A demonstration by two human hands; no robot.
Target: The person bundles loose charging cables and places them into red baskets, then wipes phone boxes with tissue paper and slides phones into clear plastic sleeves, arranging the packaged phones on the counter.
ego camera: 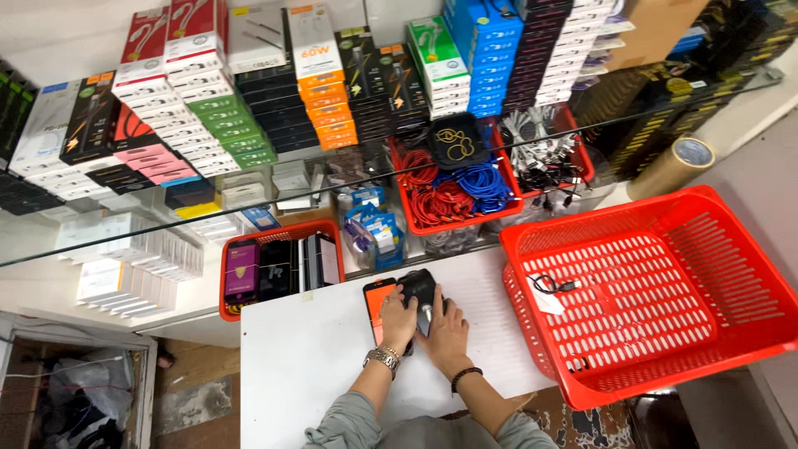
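Currently we log both hands at the middle of the white counter [316, 349], working on one small black device [418, 287] that rests on the counter just beside an orange-fronted flat box [376, 303]. The left hand [399, 316], with a metal watch at the wrist, lies curled over the device's left side and partly over the box. The right hand [447, 323], with a dark band at the wrist, presses on the device's near right end. Both hands are closed around it, fingers bent, neither one spread wide.

We judge the step to be handling or seating the device against the box, mid-step, with nothing lifted clear of the counter. The next move, in our judgement, calls for a steady two-handed hold and small finger adjustments, since the device is small and half covered.

Orientation: the device's long axis appears to run from the near edge of the counter towards the shelves, tilted slightly left; its far end points away from us. Fine detail of its face we cannot tell.

A large red basket [665, 291] stands to the right, touching the counter edge, with a small cable [553, 285] inside.
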